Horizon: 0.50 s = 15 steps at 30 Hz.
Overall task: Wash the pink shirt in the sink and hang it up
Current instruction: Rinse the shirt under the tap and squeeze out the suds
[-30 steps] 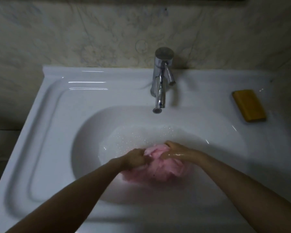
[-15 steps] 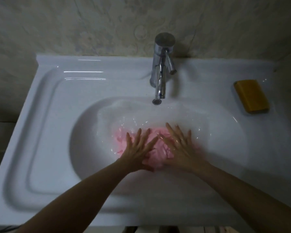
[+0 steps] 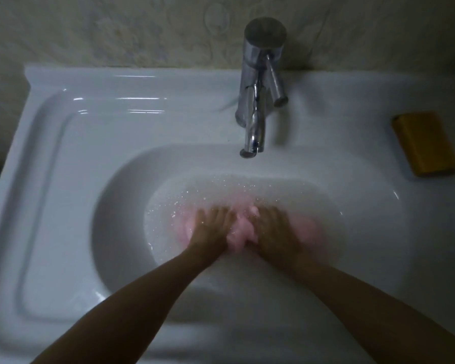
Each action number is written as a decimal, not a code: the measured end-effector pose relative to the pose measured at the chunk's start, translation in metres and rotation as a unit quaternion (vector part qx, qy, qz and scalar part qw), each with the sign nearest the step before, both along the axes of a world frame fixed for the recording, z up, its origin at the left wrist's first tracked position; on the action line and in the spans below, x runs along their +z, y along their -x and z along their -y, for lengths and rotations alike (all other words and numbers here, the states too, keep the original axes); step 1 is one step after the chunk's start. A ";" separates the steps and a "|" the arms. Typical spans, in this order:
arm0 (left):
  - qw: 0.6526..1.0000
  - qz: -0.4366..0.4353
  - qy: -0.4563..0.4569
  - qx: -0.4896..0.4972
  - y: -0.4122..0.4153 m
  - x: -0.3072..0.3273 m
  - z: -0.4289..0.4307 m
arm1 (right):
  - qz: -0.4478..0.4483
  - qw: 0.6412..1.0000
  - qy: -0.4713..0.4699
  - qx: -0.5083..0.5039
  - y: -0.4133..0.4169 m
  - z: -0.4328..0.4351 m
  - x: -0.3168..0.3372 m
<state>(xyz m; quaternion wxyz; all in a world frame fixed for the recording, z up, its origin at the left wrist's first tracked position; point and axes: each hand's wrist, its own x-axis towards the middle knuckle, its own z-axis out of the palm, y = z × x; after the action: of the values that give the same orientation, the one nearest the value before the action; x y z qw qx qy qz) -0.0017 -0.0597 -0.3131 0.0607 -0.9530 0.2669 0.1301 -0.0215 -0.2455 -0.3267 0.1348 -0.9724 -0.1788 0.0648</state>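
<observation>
The pink shirt (image 3: 237, 233) lies bunched and underwater in the bowl of a white sink (image 3: 90, 158), low in the basin and a little right of its middle. A ridge of its cloth rises between the two hands, and more pink spreads out under the water to the right of them.

Both hands are in the water, side by side, on top of the shirt. The left hand (image 3: 212, 229) lies on the left part of the bundle with its fingers stretched forward toward the back of the bowl. The right hand (image 3: 273, 231) lies just beside it in the same way, pressing on the right part. Neither seems to be gripping the cloth. The fingers look straight and flat, though motion blur and the dim light make the fingertips hard to read. Both bare forearms come in from the bottom edge and converge on the shirt.

The water (image 3: 221, 191) is cloudy and dotted with small bright bubbles, mostly behind and to the left of the hands. A chrome faucet (image 3: 256, 106) stands at the back of the sink, its spout reaching over the bowl's far edge. A yellow bar of soap (image 3: 426, 144) rests on the sink's right ledge, well apart from the hands. A pale marbled wall (image 3: 116, 27) runs behind.
</observation>
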 end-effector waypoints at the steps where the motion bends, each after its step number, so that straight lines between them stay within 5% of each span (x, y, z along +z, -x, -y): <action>1: 1.000 0.001 -0.003 0.005 -0.002 -0.002 0.001 | -0.012 1.000 0.017 0.002 0.000 -0.003 -0.001; 5: 0.999 0.024 -0.044 0.000 -0.008 -0.010 0.001 | -0.069 0.997 -0.001 -0.040 -0.016 -0.011 0.006; 15: 0.969 -0.048 0.216 0.108 -0.012 -0.007 0.008 | -0.046 0.997 -0.057 0.004 -0.034 0.000 -0.005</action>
<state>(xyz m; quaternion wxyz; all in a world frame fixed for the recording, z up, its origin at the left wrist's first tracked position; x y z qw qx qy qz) 0.0105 -0.0679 -0.3203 -0.1742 -0.9594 0.1864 0.1202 0.0123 -0.2450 -0.3315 0.1975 -0.9585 -0.1797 0.0998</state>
